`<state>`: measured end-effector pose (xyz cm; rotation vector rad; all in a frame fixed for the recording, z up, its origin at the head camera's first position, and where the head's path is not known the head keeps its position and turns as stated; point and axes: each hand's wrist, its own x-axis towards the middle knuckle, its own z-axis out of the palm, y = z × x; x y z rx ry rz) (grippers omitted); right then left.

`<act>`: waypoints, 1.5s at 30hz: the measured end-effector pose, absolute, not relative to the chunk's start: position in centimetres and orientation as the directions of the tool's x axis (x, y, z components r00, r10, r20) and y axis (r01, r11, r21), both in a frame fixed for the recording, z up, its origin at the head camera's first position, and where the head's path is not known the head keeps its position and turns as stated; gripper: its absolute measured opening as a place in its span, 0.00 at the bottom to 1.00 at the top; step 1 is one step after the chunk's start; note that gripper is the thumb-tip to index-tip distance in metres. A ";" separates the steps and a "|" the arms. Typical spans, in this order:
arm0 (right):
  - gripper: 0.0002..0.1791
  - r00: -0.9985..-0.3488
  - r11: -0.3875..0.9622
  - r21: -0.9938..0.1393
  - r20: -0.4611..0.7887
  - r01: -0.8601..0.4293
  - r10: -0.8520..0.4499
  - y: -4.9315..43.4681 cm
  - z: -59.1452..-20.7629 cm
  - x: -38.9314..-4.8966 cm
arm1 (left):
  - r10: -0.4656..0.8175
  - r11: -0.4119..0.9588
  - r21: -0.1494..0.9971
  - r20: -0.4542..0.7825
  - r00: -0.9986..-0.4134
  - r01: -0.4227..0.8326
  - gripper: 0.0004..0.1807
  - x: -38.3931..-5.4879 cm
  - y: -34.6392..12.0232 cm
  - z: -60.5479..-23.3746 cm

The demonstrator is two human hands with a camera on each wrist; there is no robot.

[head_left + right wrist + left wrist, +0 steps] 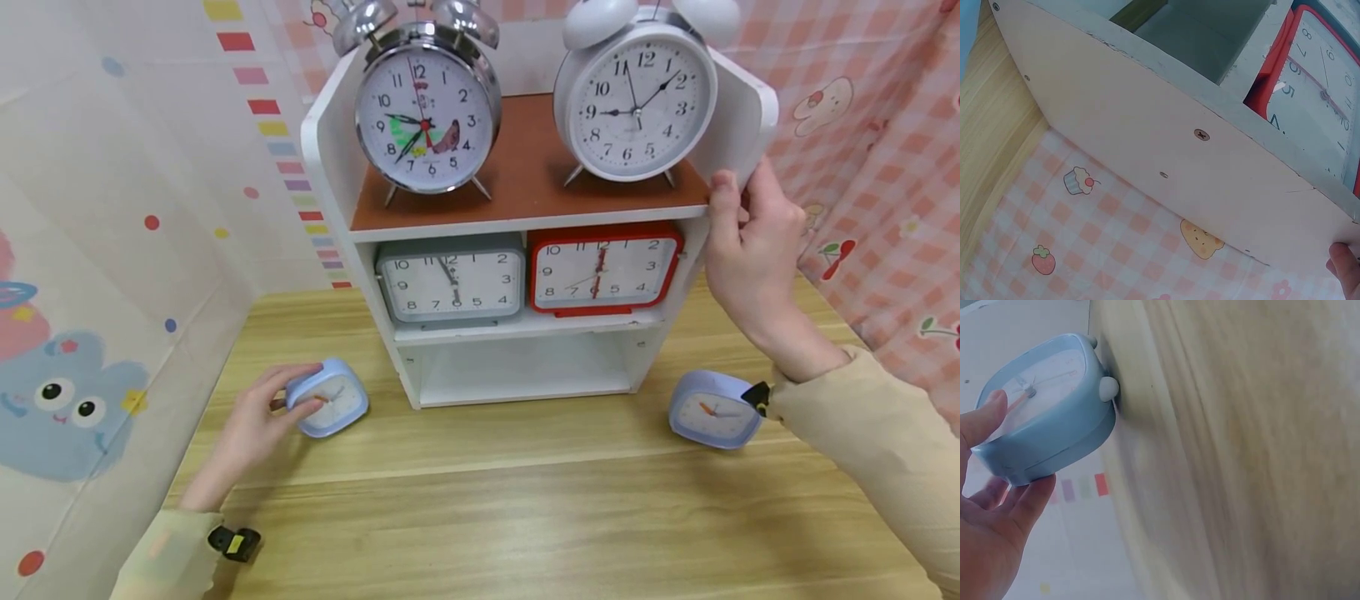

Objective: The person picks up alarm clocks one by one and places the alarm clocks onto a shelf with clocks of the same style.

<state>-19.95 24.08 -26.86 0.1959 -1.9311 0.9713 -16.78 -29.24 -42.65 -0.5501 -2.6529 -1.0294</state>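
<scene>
My left hand holds a small light-blue alarm clock by its side, at the left of the table. In the left wrist view the thumb lies over the face of the blue clock and the fingers reach behind it; its small white feet are by the tabletop. My right hand grips the right side panel of a white shelf, thumb at the front edge. The right wrist view shows that side panel from outside, with a fingertip at its edge.
On the brown top board stand a silver twin-bell clock and a white twin-bell clock. The middle level holds a grey clock and a red-framed clock. Another light-blue clock stands beneath my right forearm. Patterned cloth walls enclose the table.
</scene>
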 end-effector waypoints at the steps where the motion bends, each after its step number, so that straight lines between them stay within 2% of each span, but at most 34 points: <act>1: 0.18 -0.549 0.674 -0.549 0.798 -0.494 0.247 24.1 -26.8 -20.0 | 0.259 0.672 0.601 0.358 -0.897 0.433 0.26 -16.7 -29.2 -42.7; 10: 0.19 -0.556 0.670 -0.553 0.794 -0.495 0.245 24.1 -26.8 -19.9 | 0.276 0.644 0.615 0.369 -0.888 0.455 0.26 -15.9 -28.2 -41.8; 18: 0.18 -0.558 0.660 -0.558 0.793 -0.504 0.245 24.0 -26.8 -19.9 | 0.355 0.640 0.537 0.429 -0.831 0.550 0.27 -14.9 -26.6 -41.2; 31: 0.19 -0.555 0.668 -0.553 0.795 -0.498 0.244 24.1 -26.9 -19.9 | 0.436 0.624 0.453 0.474 -0.765 0.637 0.28 -13.9 -24.9 -41.3; 45: 0.19 -0.555 0.667 -0.550 0.797 -0.502 0.239 24.1 -26.8 -19.9 | 0.509 0.578 0.424 0.481 -0.714 0.697 0.28 -13.8 -22.3 -41.6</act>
